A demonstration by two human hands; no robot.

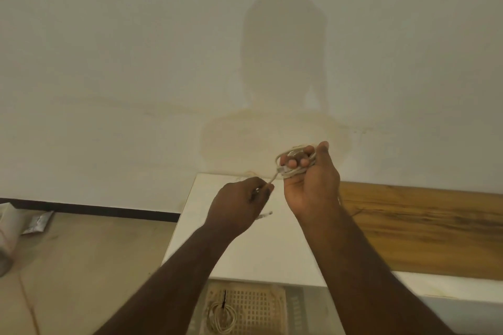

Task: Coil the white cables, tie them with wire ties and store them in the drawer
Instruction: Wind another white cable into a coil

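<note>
white cable wound on the right hand

off-white thin cable point(295, 164) lies in several loose loops around the curled fingers of the right hand point(310, 185), held above the white cabinet top point(245, 247). one strand runs toward 8 o'clock into the left hand point(239, 204), which pinches it. at 6 o'clock, another coiled cable point(220, 317) rests in a perforated drawer tray point(258, 307).

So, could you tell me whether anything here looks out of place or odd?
Only on the floor at far left: a crumpled packet and a pale roll lie loose by the wall. The cable coil in the right hand looks tidy.
</note>
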